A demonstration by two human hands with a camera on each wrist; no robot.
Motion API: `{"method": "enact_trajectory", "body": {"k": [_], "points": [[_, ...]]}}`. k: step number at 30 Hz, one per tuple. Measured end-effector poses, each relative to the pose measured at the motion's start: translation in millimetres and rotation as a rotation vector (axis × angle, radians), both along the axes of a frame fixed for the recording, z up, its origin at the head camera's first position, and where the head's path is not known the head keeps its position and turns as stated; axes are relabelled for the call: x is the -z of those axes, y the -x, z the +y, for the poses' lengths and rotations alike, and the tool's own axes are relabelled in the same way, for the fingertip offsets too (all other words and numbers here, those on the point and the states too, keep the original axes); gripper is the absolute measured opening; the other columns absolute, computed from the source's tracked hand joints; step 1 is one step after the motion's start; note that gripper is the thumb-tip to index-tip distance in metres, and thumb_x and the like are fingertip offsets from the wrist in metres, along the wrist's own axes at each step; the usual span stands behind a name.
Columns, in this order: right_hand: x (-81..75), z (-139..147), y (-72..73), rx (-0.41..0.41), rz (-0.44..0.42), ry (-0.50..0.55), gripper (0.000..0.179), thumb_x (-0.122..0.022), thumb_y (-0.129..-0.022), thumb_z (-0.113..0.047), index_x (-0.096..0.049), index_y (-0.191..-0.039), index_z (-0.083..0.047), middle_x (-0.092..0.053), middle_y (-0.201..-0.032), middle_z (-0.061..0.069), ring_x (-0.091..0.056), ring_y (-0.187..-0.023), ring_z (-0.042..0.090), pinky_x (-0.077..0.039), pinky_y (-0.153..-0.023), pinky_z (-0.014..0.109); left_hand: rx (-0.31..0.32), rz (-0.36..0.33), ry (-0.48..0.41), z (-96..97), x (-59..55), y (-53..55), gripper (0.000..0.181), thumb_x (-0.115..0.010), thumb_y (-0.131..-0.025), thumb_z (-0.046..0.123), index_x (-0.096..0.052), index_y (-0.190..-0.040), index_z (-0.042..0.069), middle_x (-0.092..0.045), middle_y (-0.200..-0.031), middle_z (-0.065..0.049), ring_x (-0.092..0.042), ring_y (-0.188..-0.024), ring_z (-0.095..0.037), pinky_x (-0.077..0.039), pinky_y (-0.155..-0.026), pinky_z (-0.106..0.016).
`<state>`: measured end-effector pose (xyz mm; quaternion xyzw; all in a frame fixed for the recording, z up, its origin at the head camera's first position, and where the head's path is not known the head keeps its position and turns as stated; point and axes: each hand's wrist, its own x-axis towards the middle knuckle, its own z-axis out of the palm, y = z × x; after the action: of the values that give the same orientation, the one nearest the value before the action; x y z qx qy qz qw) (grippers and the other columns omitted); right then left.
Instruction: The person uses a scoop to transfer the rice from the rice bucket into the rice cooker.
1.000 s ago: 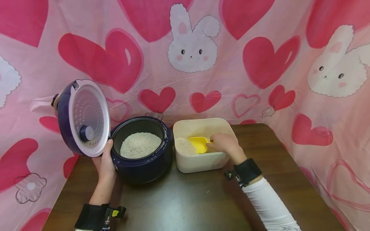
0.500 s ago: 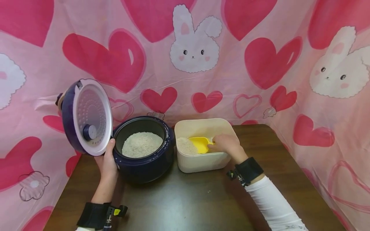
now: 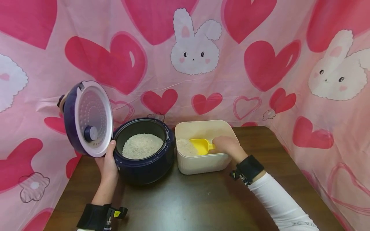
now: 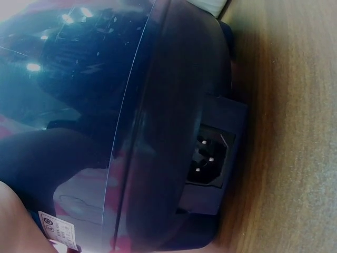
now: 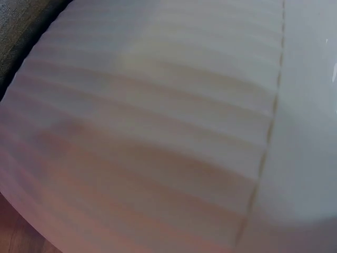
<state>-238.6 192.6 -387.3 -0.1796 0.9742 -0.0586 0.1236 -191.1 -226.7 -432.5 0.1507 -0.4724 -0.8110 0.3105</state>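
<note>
My left hand (image 3: 107, 165) grips the raised lid (image 3: 95, 115) of a dark blue rice cooker (image 3: 145, 171), thumb at the rim and the other fingers hidden behind it. White rice (image 3: 143, 146) fills part of the cooker's dark pot. My right hand (image 3: 227, 147) reaches over the front of a cream bin (image 3: 202, 166) and holds the short handle of a yellow scoop (image 3: 203, 146). The scoop rests against a heap of rice (image 3: 186, 147) on the bin's left side. In the right wrist view, the bin's ribbed wall (image 5: 142, 100) fills most of the frame.
Cooker and bin stand side by side on a dark wooden table (image 3: 179, 202). Behind them hangs a pink cloth (image 3: 162, 73) with hearts and rabbits. A power socket (image 4: 207, 161) shows low on the cooker's side in the left wrist view.
My right hand has shifted slightly to the right within the bin, and more of the scoop's handle now shows. The left hand keeps the lid up in the same place.
</note>
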Motion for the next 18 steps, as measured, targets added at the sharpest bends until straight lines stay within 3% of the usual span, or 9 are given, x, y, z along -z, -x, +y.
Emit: {"method": "enact_trajectory", "body": {"k": [7, 18], "points": [[-0.5, -1.2, -1.6, 0.005, 0.014, -0.027, 0.023, -0.075, -0.091, -0.035, -0.069, -0.086, -0.013, -0.059, -0.071, 0.0, -0.053, -0.071, 0.021, -0.054, -0.073, 0.034, 0.001, 0.032, 0.005, 1.8, -0.5, 1.2, 0.047, -0.074, -0.094, 0.011, -0.057, -0.138, 0.014, -0.063, -0.132, 0.0, -0.06, -0.118, -0.015, -0.049, -0.102, -0.017], [0.4, -2.1, -1.0, 0.014, 0.024, -0.043, 0.019, -0.074, -0.09, -0.032, -0.068, -0.087, -0.014, -0.058, -0.073, 0.0, -0.052, -0.073, 0.021, -0.05, -0.072, 0.034, -0.002, 0.002, -0.029, 0.6, 0.1, 1.3, 0.049, -0.074, -0.093, 0.01, -0.055, -0.139, 0.016, -0.063, -0.135, 0.002, -0.057, -0.123, -0.016, -0.045, -0.106, -0.016]]}}
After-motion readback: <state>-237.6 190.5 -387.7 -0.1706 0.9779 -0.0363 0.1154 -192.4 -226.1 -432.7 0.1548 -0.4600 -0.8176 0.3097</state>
